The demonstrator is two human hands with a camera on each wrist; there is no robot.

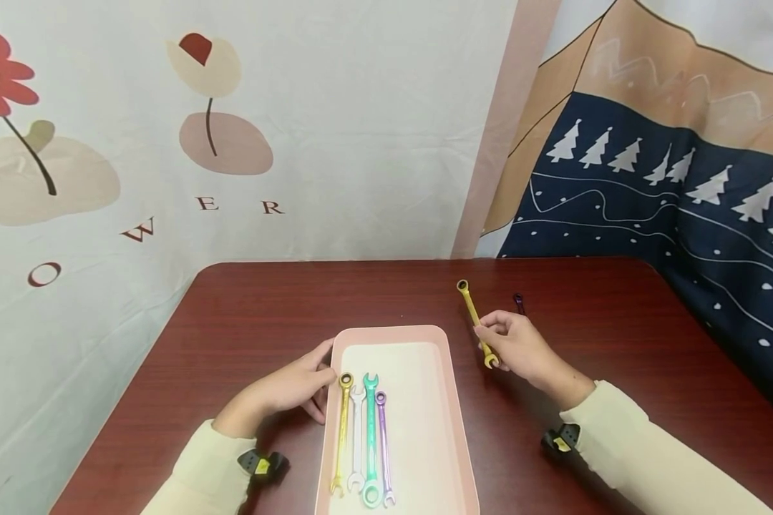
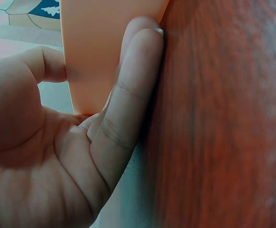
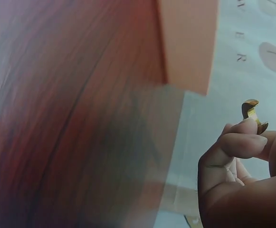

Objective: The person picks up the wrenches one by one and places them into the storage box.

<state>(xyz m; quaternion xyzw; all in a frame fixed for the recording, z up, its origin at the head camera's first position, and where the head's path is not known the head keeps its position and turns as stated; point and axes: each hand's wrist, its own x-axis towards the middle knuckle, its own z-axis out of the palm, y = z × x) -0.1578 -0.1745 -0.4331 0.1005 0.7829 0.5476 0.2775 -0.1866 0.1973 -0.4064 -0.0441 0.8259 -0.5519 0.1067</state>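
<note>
My right hand (image 1: 518, 347) pinches a yellow combination wrench (image 1: 469, 304) above the table, right of the pink tray. Its ring end points away and its open end shows below the fingers; in the right wrist view that open end (image 3: 252, 114) pokes out past the fingertips. At the tray's left side, my left hand (image 1: 296, 383) holds the pink tray (image 1: 454, 408), thumb at the rim and fingers along the outer wall (image 2: 92, 52). Inside lie a yellow wrench (image 1: 343, 429), a silver wrench (image 1: 357, 436), a green wrench (image 1: 371, 429) and a purple wrench (image 1: 383, 443), side by side.
Behind the right hand a dark purple wrench (image 1: 519, 302) lies on the table, partly hidden by that hand. The reddish-brown wooden table (image 1: 258, 307) meets a printed cloth backdrop (image 1: 373, 143) at its far edge. The tray's near end runs out of the head view.
</note>
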